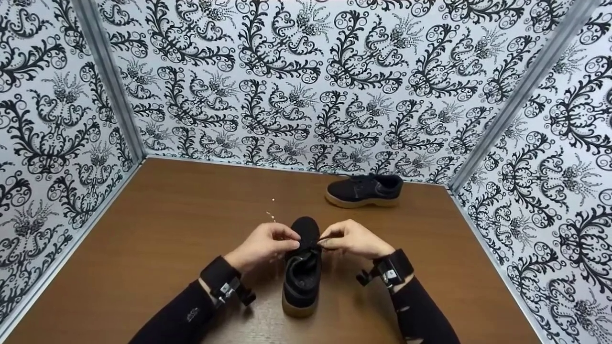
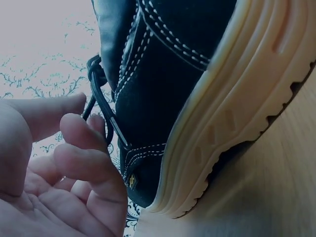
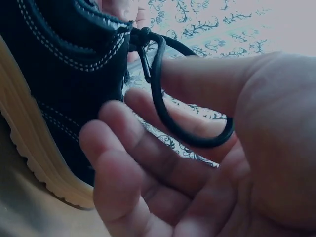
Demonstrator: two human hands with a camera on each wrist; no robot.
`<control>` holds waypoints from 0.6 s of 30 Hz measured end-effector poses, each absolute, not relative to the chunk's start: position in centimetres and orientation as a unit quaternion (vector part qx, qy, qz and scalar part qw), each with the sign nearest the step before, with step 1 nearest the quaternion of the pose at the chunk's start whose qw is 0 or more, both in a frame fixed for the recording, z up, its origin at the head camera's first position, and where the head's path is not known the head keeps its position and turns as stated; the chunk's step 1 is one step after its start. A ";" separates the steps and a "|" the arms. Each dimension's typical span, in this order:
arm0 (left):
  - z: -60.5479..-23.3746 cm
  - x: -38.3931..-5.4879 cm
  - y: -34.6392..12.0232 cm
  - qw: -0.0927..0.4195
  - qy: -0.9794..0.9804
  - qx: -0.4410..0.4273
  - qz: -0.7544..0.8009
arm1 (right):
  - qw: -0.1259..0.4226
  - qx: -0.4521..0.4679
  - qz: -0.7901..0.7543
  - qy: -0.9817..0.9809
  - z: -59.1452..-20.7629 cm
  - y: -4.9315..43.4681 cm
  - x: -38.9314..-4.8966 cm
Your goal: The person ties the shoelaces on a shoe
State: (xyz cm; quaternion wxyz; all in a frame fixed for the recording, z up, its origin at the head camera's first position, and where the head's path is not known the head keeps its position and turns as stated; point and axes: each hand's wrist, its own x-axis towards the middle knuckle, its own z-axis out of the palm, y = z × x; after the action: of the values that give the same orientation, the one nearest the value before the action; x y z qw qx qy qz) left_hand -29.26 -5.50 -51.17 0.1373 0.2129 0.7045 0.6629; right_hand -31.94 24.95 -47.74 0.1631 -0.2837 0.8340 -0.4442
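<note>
A black shoe (image 1: 300, 296) with white stitching and a tan sole stands in the middle of the table, toe pointing away. In the head view, the left hand (image 1: 264, 246) is at its left side and the right hand (image 1: 356, 240) at its right, both by the lacing. The left wrist view shows the left thumb and index finger pinching a black shoelace (image 2: 101, 101) below its knot. In the right wrist view, a loop of the shoelace (image 3: 157, 94) curves past the right thumb into the palm, held by the fingers. The exact pinch point is partly hidden.
A second black shoe (image 1: 363, 190) with a tan sole stands near the back right edge of the brown table (image 1: 191, 205). Patterned panels (image 1: 287, 95) wall the table at the back and both sides. Small light specks (image 1: 271, 216) show beyond the left hand.
</note>
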 end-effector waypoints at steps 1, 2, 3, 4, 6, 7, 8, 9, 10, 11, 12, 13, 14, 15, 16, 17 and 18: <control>-51.1 -29.2 -5.5 0.136 0.706 0.213 0.662 | 0.165 -0.287 -0.446 0.832 -47.8 24.9 -31.9; -51.1 -29.2 -5.5 0.134 0.707 0.213 0.661 | 0.164 -0.289 -0.448 0.830 -47.8 24.8 -31.9; -51.1 -29.2 -5.5 0.132 0.708 0.212 0.661 | 0.162 -0.293 -0.449 0.828 -47.8 24.7 -31.9; -51.1 -29.2 -5.4 0.130 0.710 0.211 0.659 | 0.160 -0.297 -0.451 0.827 -47.9 24.7 -31.9; -51.1 -29.1 -5.3 0.126 0.712 0.209 0.658 | 0.157 -0.300 -0.452 0.825 -47.9 24.6 -31.8; -51.1 -29.1 -5.2 0.125 0.713 0.209 0.658 | 0.156 -0.300 -0.452 0.825 -47.9 24.5 -31.8; -51.2 -29.0 -5.2 0.124 0.713 0.208 0.658 | 0.155 -0.300 -0.450 0.827 -47.9 24.5 -31.7; -51.2 -29.0 -5.1 0.122 0.713 0.208 0.658 | 0.154 -0.299 -0.448 0.828 -47.8 24.5 -31.7; -51.2 -29.0 -5.1 0.121 0.712 0.207 0.660 | 0.155 -0.295 -0.446 0.831 -47.8 24.4 -31.6; -51.2 -29.0 -5.0 0.119 0.712 0.207 0.661 | 0.154 -0.291 -0.442 0.834 -47.7 24.4 -31.5; -51.2 -29.0 -5.0 0.118 0.711 0.206 0.662 | 0.152 -0.288 -0.437 0.838 -47.6 24.3 -31.5; -51.2 -29.0 -4.9 0.116 0.711 0.205 0.663 | 0.149 -0.286 -0.431 0.843 -47.6 24.3 -31.4; -51.2 -29.0 -4.9 0.115 0.710 0.204 0.664 | 0.145 -0.283 -0.424 0.848 -47.5 24.2 -31.3; -51.2 -29.0 -4.9 0.113 0.709 0.204 0.666 | 0.142 -0.279 -0.418 0.853 -47.5 24.2 -31.3; -51.2 -29.0 -4.9 0.111 0.709 0.203 0.666 | 0.139 -0.276 -0.412 0.857 -47.4 24.2 -31.2; -51.2 -29.0 -4.8 0.110 0.708 0.203 0.667 | 0.134 -0.273 -0.405 0.862 -47.3 24.2 -31.2; -51.2 -29.0 -4.8 0.108 0.707 0.205 0.668 | 0.131 -0.270 -0.400 0.866 -47.3 24.2 -31.2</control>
State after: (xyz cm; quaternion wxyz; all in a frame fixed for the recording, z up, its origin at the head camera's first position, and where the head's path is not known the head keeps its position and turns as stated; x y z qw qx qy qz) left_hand -29.02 -4.79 -51.19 0.1083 0.2046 0.7073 0.6680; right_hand -31.17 24.16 -47.30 0.1312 -0.2700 0.8660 -0.3999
